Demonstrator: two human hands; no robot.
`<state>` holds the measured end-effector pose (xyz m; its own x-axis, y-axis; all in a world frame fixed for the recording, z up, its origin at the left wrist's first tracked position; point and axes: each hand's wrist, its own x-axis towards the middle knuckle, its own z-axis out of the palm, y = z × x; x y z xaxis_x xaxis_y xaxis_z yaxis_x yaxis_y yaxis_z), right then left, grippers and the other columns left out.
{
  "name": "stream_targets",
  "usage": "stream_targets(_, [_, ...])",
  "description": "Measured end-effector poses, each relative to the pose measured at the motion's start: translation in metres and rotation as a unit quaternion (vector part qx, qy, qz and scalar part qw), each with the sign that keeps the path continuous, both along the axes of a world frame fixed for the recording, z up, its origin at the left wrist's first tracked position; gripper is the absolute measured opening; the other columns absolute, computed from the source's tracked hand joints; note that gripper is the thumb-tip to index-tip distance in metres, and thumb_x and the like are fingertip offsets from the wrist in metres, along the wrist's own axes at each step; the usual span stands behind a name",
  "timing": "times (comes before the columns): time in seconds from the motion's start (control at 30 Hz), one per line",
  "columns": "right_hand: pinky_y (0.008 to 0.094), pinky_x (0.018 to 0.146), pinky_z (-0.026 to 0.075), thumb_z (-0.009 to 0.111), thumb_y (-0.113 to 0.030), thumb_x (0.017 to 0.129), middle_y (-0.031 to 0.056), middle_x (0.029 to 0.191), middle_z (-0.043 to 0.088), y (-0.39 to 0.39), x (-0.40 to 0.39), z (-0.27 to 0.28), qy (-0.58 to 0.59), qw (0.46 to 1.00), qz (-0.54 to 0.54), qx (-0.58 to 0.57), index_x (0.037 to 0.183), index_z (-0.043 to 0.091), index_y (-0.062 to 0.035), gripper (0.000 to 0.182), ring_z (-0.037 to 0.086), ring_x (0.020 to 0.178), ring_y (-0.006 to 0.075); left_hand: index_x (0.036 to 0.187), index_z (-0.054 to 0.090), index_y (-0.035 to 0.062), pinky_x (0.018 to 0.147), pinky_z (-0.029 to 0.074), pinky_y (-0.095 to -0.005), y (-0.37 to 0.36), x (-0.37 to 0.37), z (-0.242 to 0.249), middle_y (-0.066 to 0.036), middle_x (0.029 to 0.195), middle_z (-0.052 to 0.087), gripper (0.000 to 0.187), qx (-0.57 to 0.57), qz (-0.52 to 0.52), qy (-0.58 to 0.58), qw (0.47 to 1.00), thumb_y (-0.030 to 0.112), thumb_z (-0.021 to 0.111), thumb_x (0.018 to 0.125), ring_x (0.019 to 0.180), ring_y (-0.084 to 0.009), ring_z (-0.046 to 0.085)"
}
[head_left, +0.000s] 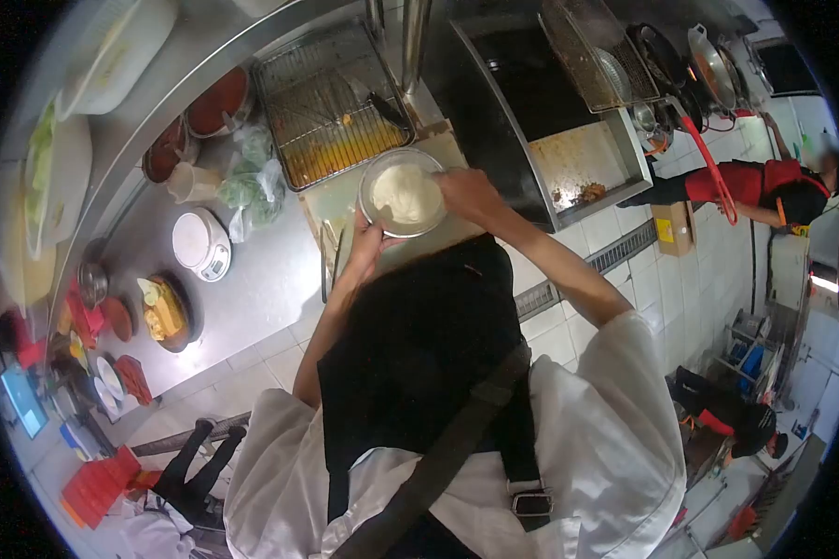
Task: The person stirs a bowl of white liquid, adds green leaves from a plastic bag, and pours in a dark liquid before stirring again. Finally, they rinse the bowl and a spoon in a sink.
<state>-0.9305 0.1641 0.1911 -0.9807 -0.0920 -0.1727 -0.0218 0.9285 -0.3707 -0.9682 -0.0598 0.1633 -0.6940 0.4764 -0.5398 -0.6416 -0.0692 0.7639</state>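
While the bowl (364, 177) is gripped by the left fingers (363, 224), it is best kept level, though the grip of the right fingers (450, 183) cannot be told.

Pale square-tiled floor (555, 345), cut by a long slotted metal drain (625, 247), with a brown cardboard box (674, 228) near one end. At left, a broad shiny stainless-steel counter (275, 289) catching bright glare, a long steel-edged shelf (205, 61) above it. Far right edge: a short, glowing white light (823, 282), strongly overexposed.
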Motion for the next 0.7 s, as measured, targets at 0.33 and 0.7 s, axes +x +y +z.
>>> stream_targets(0.33, [0.0486, 0.073, 0.053, 0.061, -0.010, 0.078, 0.0188, 0.080, 0.067, 0.005, 0.007, 0.043, 0.020, 0.996, 0.064, -0.054, 0.087, 0.069, -0.0027, 0.014, 0.067, 0.077, 0.0355, 0.150, 0.012, 0.0206, 0.074, 0.062, -0.0426, -0.006, -0.007, -0.010, -0.019, 0.138, 0.044, 0.066, -0.002, -0.024, 0.004, 1.000, 0.000, 0.039, 0.094, 0.111, -0.0347, 0.060])
stream_targets(0.7, [0.0462, 0.066, 0.054, 0.065, -0.013, 0.075, 0.0173, 0.075, 0.066, -0.013, 0.011, 0.028, 0.018, 0.984, 0.165, 0.062, 0.083, 0.068, -0.0023, 0.013, 0.067, 0.074, 0.0371, 0.152, 0.009, 0.0222, 0.075, 0.062, -0.0408, -0.003, -0.013, 0.000, -0.019, 0.139, 0.043, 0.073, -0.006, -0.048, 0.031, 0.998, -0.005, 0.035, 0.089, 0.110, -0.0346, 0.060])
